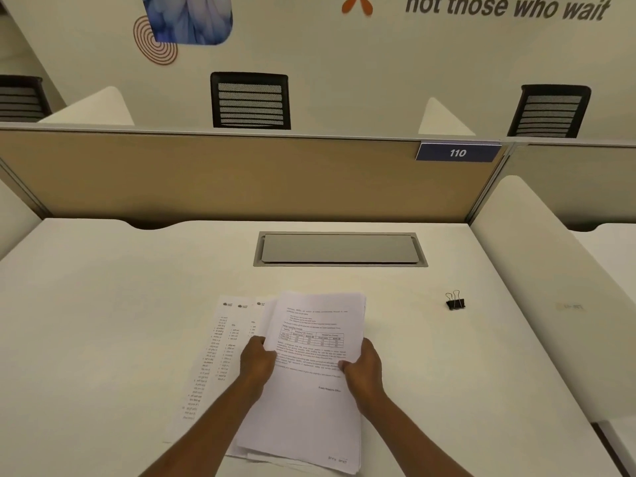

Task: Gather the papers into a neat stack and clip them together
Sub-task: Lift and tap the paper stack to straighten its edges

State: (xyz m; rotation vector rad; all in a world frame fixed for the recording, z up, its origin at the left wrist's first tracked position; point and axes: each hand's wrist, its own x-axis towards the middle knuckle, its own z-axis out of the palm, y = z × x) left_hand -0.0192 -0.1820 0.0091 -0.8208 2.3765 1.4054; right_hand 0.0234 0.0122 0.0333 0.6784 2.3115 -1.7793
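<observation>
Paper stack (311, 342), perhaps aloft, between hands (258, 361) (364, 368)

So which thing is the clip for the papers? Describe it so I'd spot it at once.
On the white desk, look below the blue plate marked 110. The binder clip sits alone there, right of the papers. It is the only small black thing on the desk, with two wire loops standing up.
</observation>
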